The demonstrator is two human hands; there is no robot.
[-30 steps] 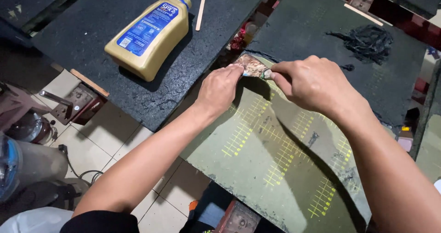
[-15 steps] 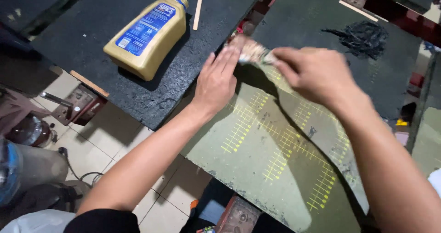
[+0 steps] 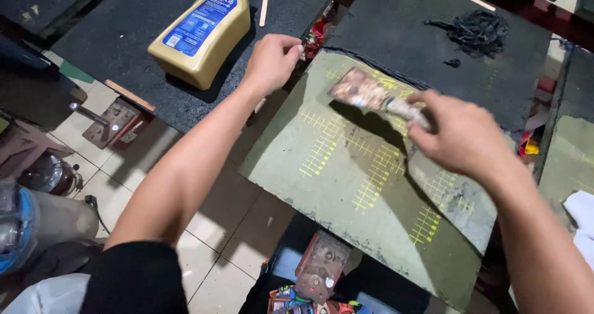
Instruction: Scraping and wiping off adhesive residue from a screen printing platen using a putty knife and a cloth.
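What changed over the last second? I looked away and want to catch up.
The right hand drew the brush back from the sheet's top corner toward the middle of the green sheet. The left hand slid off the sheet to its top-left edge and closed. The yellow bottle and stick stayed put.

Pale tiled floor [image 3: 216, 227] (grimy joints) below dark worktops [image 3: 124, 35]

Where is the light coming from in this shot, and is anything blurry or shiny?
Head view: light falls from above, casting a dark shadow under the brush and right hand onto the green sheet. The brush looks slightly motion-blurred. The yellow bottle shows a mild sheen. The left hand is sharp, and the floor at lower left is dim.
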